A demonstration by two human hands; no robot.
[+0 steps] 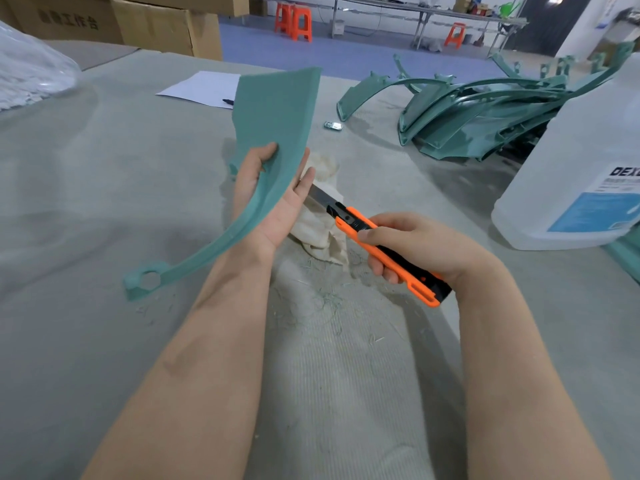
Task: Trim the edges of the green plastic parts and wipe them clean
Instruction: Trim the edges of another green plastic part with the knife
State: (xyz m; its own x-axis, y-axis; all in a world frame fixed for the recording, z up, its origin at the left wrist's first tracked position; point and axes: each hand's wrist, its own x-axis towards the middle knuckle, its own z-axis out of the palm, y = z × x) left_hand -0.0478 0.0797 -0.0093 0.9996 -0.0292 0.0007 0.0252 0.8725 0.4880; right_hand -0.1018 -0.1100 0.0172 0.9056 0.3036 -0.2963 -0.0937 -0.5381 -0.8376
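Left hand (pixel 275 216) grips the part (pixel 277 109) upright, presenting its edge, while the right hand (pixel 422 247) clasps the knife (pixel 351 221), blade aimed there for trimming.

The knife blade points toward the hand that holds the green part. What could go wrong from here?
1. The blade lies close to the fingers of the left hand; a slip of the knife could cut them.
2. The part is gripped only mid-length, so its thin tail may flex under the cut.
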